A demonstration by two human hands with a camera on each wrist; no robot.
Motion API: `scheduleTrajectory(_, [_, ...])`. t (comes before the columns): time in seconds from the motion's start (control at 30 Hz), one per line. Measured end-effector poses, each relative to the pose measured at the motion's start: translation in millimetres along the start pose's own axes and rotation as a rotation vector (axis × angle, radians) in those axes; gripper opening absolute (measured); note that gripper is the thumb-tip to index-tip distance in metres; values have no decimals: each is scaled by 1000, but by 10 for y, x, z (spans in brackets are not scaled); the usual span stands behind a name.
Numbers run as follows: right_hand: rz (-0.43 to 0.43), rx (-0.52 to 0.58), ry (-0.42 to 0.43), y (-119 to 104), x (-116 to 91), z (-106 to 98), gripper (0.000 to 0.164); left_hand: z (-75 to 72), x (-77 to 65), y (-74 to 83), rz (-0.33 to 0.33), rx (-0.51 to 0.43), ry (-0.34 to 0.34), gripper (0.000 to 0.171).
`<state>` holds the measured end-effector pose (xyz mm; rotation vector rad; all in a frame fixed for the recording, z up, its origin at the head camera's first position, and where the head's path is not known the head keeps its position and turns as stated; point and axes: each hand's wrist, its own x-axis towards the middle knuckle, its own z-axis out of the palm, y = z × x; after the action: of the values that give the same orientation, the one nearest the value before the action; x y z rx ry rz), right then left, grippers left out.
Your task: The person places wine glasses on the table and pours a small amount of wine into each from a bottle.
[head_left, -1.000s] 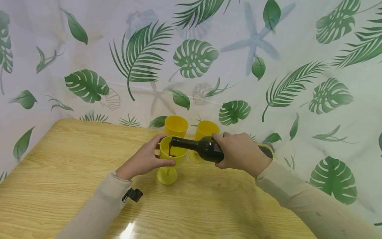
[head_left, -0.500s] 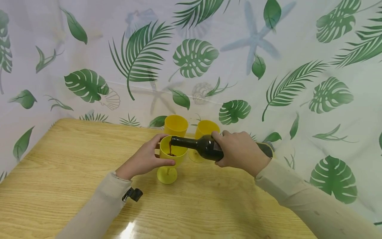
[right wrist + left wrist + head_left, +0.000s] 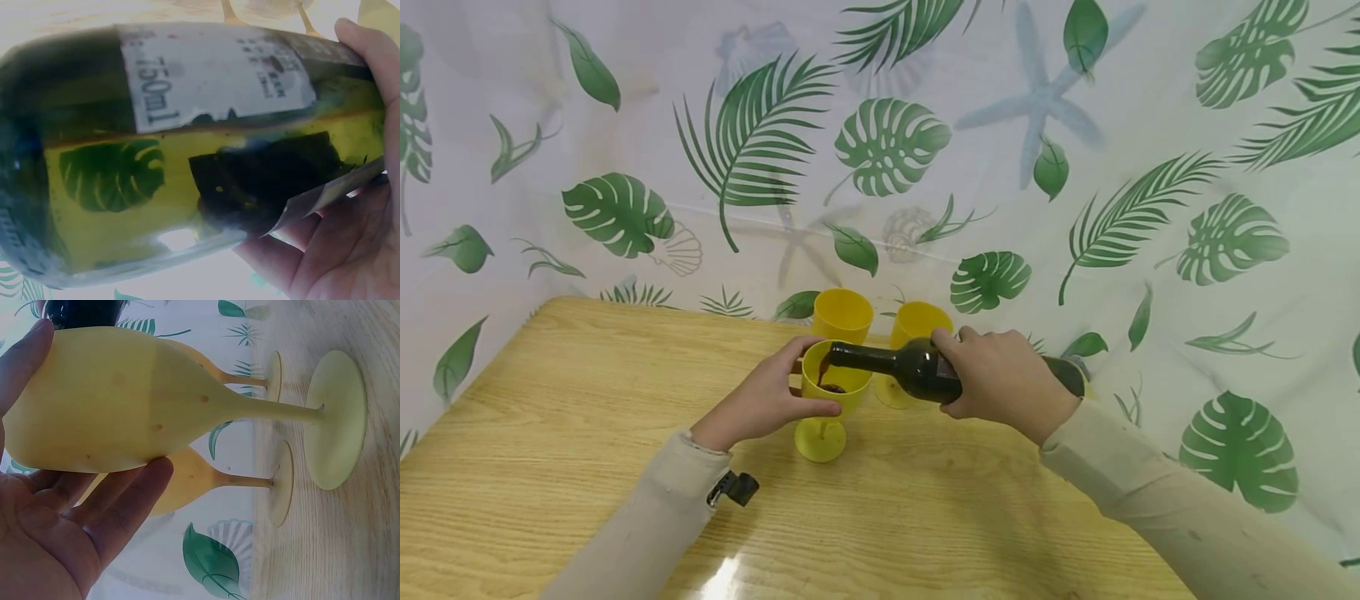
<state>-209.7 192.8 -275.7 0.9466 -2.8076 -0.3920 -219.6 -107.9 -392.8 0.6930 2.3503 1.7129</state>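
Note:
My left hand point(image 3: 767, 392) holds a yellow wine goblet point(image 3: 125, 400) by its bowl, thumb on the near side and fingers round the back. The goblet's round foot point(image 3: 820, 440) is at the table top. In my right hand point(image 3: 1003, 383) is a dark green glass wine bottle point(image 3: 919, 372), gripped round its body and tipped nearly level, its neck pointing left over the goblet's rim. Dark red liquid point(image 3: 823, 371) runs from the mouth into the bowl, where a small dark pool point(image 3: 832, 388) lies. The right wrist view shows the bottle's torn white label point(image 3: 215, 78) marked 750ml.
Two more yellow goblets stand close behind: one goblet point(image 3: 842, 312) at the back, another goblet point(image 3: 921, 323) to its right, partly behind the bottle. The wood-grain table point(image 3: 587, 392) meets a white curtain point(image 3: 910, 225) printed with leaves along its far edge.
Both hands, the goblet and the bottle have barely moved. The red stream keeps running and now slants further left, and the dark pool in the bowl looks slightly larger.

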Motion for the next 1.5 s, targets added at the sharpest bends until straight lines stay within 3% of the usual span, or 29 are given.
scheduleTrajectory(1.5, [-11, 12, 34, 74, -49, 81, 66, 28, -6, -8, -7, -9, -11, 86])
